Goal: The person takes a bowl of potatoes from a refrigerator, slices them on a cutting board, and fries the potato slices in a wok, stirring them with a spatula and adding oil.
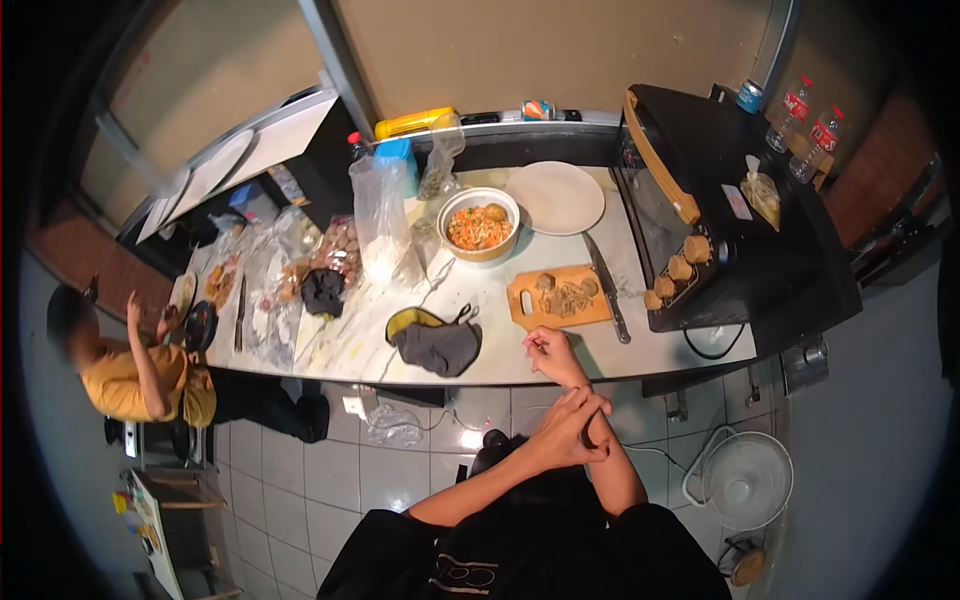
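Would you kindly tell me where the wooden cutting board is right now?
In the head view, the wooden cutting board lies on the counter, right of centre, just beyond the right hand, with a knife along its right edge.

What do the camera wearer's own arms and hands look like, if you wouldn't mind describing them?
The left hand and right hand are both ungloved, and the forearms are uncovered. The wearer has on a black shirt with short black sleeves. A pale, outlined print marks the fabric, too unclear to read.
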Motion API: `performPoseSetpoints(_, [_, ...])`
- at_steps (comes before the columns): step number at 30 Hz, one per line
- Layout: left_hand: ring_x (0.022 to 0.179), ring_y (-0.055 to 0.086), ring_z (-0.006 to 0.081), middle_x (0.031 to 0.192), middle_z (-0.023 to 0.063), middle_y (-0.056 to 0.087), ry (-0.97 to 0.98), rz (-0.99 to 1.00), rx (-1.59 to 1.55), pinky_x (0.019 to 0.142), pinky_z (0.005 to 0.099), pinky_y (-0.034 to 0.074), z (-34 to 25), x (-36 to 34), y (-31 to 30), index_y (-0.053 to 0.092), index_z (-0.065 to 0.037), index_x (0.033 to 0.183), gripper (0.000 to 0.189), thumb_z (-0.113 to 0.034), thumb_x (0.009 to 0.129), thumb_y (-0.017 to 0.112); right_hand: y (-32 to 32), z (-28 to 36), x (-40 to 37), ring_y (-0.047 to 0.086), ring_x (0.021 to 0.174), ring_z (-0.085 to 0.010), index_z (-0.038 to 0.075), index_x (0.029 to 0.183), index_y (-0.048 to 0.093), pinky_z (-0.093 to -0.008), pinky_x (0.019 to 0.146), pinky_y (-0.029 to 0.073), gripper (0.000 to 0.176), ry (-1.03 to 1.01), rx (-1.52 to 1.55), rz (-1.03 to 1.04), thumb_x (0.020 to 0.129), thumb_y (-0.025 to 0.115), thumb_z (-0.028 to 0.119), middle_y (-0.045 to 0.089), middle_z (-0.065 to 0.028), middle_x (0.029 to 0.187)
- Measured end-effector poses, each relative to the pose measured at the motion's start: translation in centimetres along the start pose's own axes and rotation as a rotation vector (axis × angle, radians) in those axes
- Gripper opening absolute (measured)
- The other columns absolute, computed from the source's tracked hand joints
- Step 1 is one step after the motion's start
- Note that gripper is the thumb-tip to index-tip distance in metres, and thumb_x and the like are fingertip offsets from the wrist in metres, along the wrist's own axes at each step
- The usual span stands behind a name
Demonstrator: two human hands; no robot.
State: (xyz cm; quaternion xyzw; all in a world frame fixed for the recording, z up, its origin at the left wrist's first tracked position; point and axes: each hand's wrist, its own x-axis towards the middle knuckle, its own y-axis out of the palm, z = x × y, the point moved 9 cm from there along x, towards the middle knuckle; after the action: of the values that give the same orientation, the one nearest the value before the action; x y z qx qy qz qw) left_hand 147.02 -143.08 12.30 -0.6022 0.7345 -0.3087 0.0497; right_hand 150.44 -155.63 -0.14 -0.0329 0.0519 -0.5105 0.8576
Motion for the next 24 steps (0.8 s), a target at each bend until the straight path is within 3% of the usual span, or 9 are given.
performPoseSetpoints(2, [0.09, 0.049, 0.0336, 0.093, 0.0128, 0.047, 0.022, 0.036, -0.008, 0.078, 0.042, 0.041, 1.0, 1.8, -1.4, 0.053, -0.008, 0.101, 0.053, -0.024, 0.057, 0.077, -0.6, 1.5, 2.0, 0.058, 0.056, -0.0094, -0.003, 0.087, 0.057, -0.0254, 0.041, 0.044, 0.005, -0.112, 0.106, -0.004, 0.087, 0.055, 0.002, 0.058, -0.0044, 0.069])
performPoseSetpoints(4, [0.094, 0.048, 0.0326, 0.096, 0.0128, 0.046, 0.055, 0.082, -0.006, 0.078, 0.0416, 0.039, 0.7, 3.3, -2.6, 0.051, -0.009, 0.103, 0.054, -0.024, 0.057, 0.076, -1.5, 2.0, 4.0, 0.055, 0.052, -0.0095, -0.003, 0.087, 0.058, -0.0256, 0.041, 0.044, 0.005, -0.088, 0.066, -0.023, 0.087, 0.057, 0.002, 0.059, -0.0039, 0.07])
performPoseSetpoints(7, [0.095, 0.047, 0.0347, 0.099, 0.0138, 0.046, 0.067, 0.052, 0.035, 0.08, 0.0425, 0.039, 1.4, 5.6, -3.8, 0.051, -0.009, 0.104, 0.058, -0.027, 0.055, 0.078, -1.8, 3.9, 7.8, 0.054, 0.052, -0.0071, -0.003, 0.089, 0.057, -0.0222, 0.043, 0.043, 0.004, -0.23, -0.079, 0.007, 0.089, 0.053, -0.002, 0.059, -0.0041, 0.074])
performPoseSetpoints(10, [0.094, 0.046, 0.0344, 0.099, 0.0138, 0.046, 0.023, 0.023, 0.052, 0.079, 0.0424, 0.039, 3.4, 8.1, -5.5, 0.05, -0.008, 0.102, 0.058, -0.028, 0.055, 0.078, -2.5, 3.4, 11.1, 0.054, 0.053, -0.0069, -0.003, 0.089, 0.057, -0.0224, 0.042, 0.043, 0.005, -0.117, 0.005, -0.004, 0.089, 0.053, -0.002, 0.059, -0.004, 0.074])
performPoseSetpoints(13, [0.094, 0.046, 0.0338, 0.098, 0.0141, 0.045, 0.027, 0.049, 0.11, 0.078, 0.0417, 0.039, 5.4, 10.0, -6.6, 0.051, -0.008, 0.101, 0.058, -0.026, 0.053, 0.078, -2.8, 5.3, 13.7, 0.055, 0.054, -0.0073, -0.003, 0.088, 0.058, -0.0229, 0.041, 0.043, 0.004, -0.205, -0.149, -0.041, 0.088, 0.053, -0.003, 0.059, -0.0046, 0.074])
performPoseSetpoints(16, [0.095, 0.045, 0.0343, 0.098, 0.0142, 0.045, 0.125, -0.096, 0.103, 0.078, 0.0415, 0.039, 2.3, 11.2, -7.2, 0.051, -0.009, 0.101, 0.058, -0.024, 0.052, 0.078, -3.2, 7.2, 15.6, 0.056, 0.057, -0.0072, -0.003, 0.087, 0.058, -0.0232, 0.041, 0.043, 0.004, -0.202, -0.23, -0.025, 0.087, 0.054, -0.004, 0.06, -0.0051, 0.072])
performPoseSetpoints(18, [0.097, 0.045, 0.0347, 0.098, 0.0148, 0.045, 0.091, -0.067, 0.196, 0.078, 0.0414, 0.04, 3.3, 12.0, -6.5, 0.051, -0.008, 0.103, 0.06, -0.024, 0.052, 0.078, -3.7, 7.6, 16.8, 0.061, 0.061, -0.0176, -0.001, 0.085, 0.062, -0.03, 0.057, 0.047, 0.006, -0.206, -0.243, -0.061, 0.081, 0.06, 0.003, 0.065, -0.0099, 0.071])
performPoseSetpoints(24, [0.096, 0.046, 0.0335, 0.099, 0.014, 0.045, 0.1, -0.128, 0.099, 0.078, 0.0426, 0.038, 7.4, 14.4, -7.7, 0.052, -0.007, 0.104, 0.056, -0.024, 0.056, 0.075, -5.8, 8.1, 18.5, 0.06, 0.059, -0.0199, -0.001, 0.085, 0.061, -0.0316, 0.056, 0.047, 0.006, -0.197, -0.308, -0.05, 0.082, 0.06, 0.004, 0.064, -0.0116, 0.071])
